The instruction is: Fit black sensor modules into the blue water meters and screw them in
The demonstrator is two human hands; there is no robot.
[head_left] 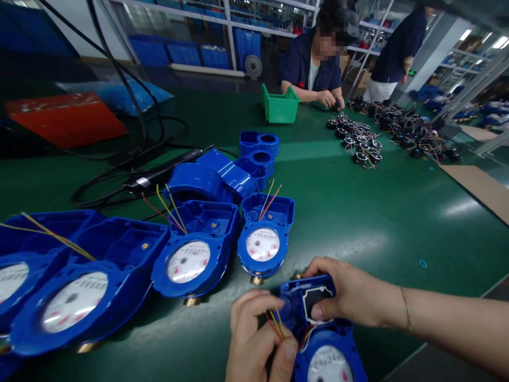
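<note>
A blue water meter (pixel 324 354) with a white round dial lies at the bottom right, under both hands. My right hand (pixel 338 294) is closed on its box end. The thumb presses a black module (pixel 314 303) with a white rim inside the box, while the fingers wrap the far edge. Thin red and yellow wires (pixel 277 323) are pinched in my left hand (pixel 258 334), beside the box's left side. The wires' lower ends run toward the module, partly hidden by the fingers. Just beyond stands another blue water meter (pixel 263 244) with wires sticking up.
More water meters (pixel 191 260) form a row at left. Empty blue housings (pixel 199 180) lie behind them, near a black corded tool (pixel 167 170). A green bin (pixel 280 106) and wired black modules (pixel 358 138) are farther back. One person sits across the table (pixel 397 212); another stands behind.
</note>
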